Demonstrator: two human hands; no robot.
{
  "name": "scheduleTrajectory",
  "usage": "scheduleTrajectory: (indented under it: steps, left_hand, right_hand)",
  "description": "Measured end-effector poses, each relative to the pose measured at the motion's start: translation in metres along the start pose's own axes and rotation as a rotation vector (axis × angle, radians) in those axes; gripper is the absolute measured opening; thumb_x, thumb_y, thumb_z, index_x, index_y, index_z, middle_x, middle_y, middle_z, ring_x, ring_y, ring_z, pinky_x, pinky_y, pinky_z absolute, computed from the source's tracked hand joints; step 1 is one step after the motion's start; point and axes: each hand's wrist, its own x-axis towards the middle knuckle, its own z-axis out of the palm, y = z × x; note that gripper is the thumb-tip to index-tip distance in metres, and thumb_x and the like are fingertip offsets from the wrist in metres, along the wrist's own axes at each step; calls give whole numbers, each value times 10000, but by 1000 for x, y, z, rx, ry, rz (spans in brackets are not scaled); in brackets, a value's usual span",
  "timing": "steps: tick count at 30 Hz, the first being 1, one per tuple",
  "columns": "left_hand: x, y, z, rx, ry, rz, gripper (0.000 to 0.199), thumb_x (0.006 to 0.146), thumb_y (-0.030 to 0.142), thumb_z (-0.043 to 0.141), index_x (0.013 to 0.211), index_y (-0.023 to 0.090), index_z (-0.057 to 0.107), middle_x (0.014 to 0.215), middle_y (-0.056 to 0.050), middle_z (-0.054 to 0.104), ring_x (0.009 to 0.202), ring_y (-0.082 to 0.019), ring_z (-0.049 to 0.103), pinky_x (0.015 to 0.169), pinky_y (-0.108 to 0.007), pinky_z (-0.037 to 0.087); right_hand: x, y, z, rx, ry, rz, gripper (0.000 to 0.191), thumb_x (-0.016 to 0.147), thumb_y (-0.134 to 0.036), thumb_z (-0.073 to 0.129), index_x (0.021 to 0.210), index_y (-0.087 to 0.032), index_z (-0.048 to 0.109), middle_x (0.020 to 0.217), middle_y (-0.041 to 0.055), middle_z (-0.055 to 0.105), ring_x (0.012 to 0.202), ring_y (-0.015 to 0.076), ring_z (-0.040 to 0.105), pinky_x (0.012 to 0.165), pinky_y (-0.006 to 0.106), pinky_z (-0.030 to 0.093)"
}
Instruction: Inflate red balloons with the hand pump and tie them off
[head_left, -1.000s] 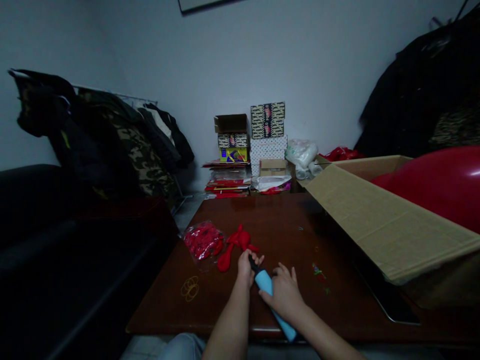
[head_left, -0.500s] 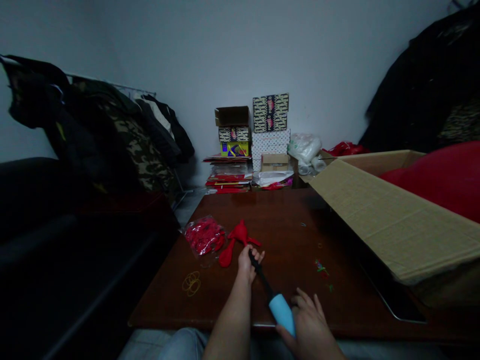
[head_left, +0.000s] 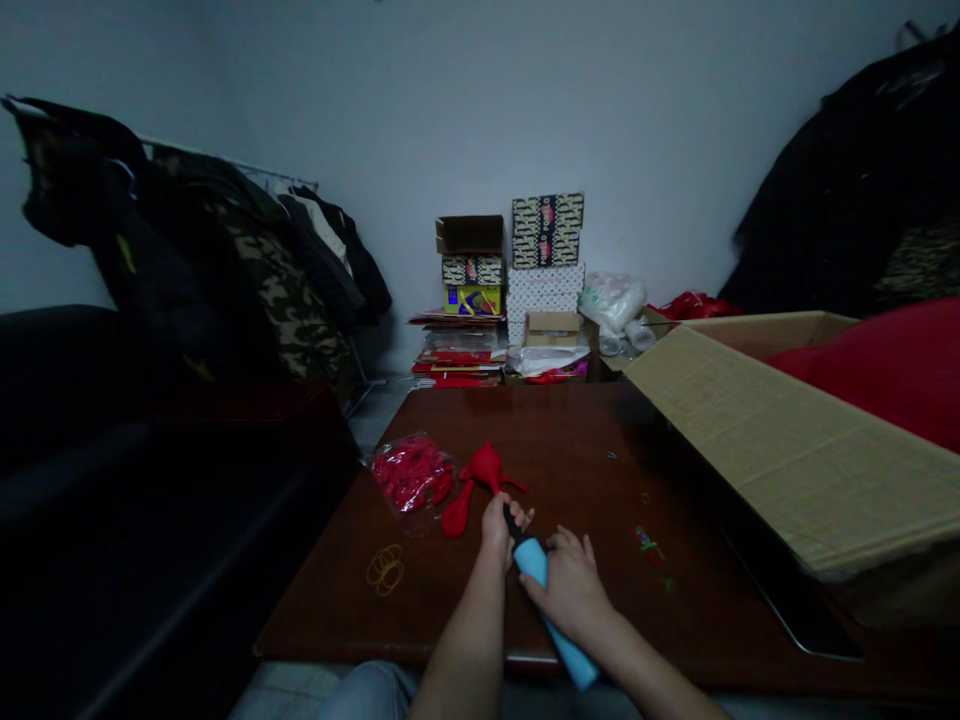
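Observation:
My left hand is closed around the black front end of a balloon pump, where the neck of a partly filled red balloon meets it. On the pump's blue barrel lies my right hand, its thumb across the top and its fingers along the far side. The barrel now sits close to my left hand. Flat red balloons, one of them a limp balloon, lie just beyond my left hand. Left of them rests a clear bag of red balloons.
Yellow rubber bands lie on the brown table. Small coloured bits are scattered at the right. A cardboard box with large red balloons stands along the right edge. Stacked boxes stand behind the table.
My right hand has pushed the blue barrel forward toward my left hand, covering the black rod that showed before. The red balloon looks slightly fuller.

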Motion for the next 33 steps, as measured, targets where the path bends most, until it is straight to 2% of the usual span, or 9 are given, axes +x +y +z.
scheduleTrajectory:
  steps: [3, 7, 11, 14, 17, 19, 22, 25, 33]
  left_hand:
    - [1, -1, 1, 28, 5, 42, 195, 738, 294, 533, 639, 195, 396, 438, 87, 393, 345, -60, 336, 668, -349, 474]
    - [2, -4, -1, 26, 11, 86, 227, 709, 312, 563, 633, 196, 383, 431, 99, 375, 336, -54, 325, 671, -361, 467]
    - [4, -6, -5, 10, -22, 83, 222, 709, 318, 562, 641, 194, 390, 439, 101, 376, 341, -49, 327, 692, -365, 465]
    - [5, -6, -6, -5, -22, 71, 211, 707, 303, 560, 643, 194, 391, 442, 102, 368, 344, -48, 329, 703, -369, 465]
    - [3, -5, -4, -18, 4, 56, 211, 703, 292, 563, 635, 194, 389, 440, 102, 364, 342, -47, 329, 715, -373, 466]
    - [1, -4, -3, -28, 15, 44, 213, 703, 289, 563, 630, 195, 386, 434, 102, 364, 339, -49, 332, 726, -374, 466]
    - [0, -4, -3, -46, 6, 30, 215, 707, 292, 556, 628, 197, 381, 430, 100, 368, 336, -51, 335, 727, -365, 468]
    - [1, -4, -4, -46, -2, 16, 212, 709, 294, 554, 633, 197, 382, 431, 100, 369, 338, -52, 336, 725, -364, 471]
    - [3, -4, -3, 6, -22, 42, 232, 721, 304, 559, 630, 191, 377, 452, 96, 382, 362, -48, 344, 743, -405, 477]
  right_hand:
    - [4, -3, 3, -24, 17, 7, 457, 762, -471, 451, 987, -125, 648, 1122, 138, 570, 1227, 308, 342, 1057, 480, 100]
    - [-17, 2, 3, -78, 28, -2, 450, 767, -479, 455, 953, -125, 662, 1107, 148, 578, 1236, 313, 334, 1068, 480, 60]
    - [-53, 19, 10, -104, 4, -4, 450, 776, -475, 451, 968, -125, 659, 1156, 157, 561, 1249, 313, 329, 1071, 490, 66]
    - [-74, 39, 16, -85, -63, -12, 484, 762, -500, 469, 1013, -122, 639, 1173, 167, 554, 1254, 337, 322, 1060, 531, 84]
    - [-86, 53, 15, -64, -103, -44, 506, 750, -537, 473, 1029, -145, 630, 1215, 150, 532, 1269, 347, 292, 1054, 551, 87]
    - [-88, 53, 8, -62, -118, -42, 515, 750, -553, 464, 1027, -153, 631, 1239, 138, 517, 1283, 341, 267, 1059, 543, 77]
    - [-85, 43, -1, -58, -115, -19, 522, 750, -543, 460, 1042, -144, 627, 1245, 135, 511, 1285, 327, 267, 1066, 520, 66]
    - [-73, 29, -5, -46, -58, 0, 482, 763, -498, 453, 1020, -133, 635, 1202, 131, 536, 1270, 311, 296, 1071, 496, 54]
    - [-9, 0, -3, -28, 1, 2, 461, 782, -479, 427, 996, -132, 641, 1156, 126, 554, 1248, 297, 319, 1064, 456, 94]
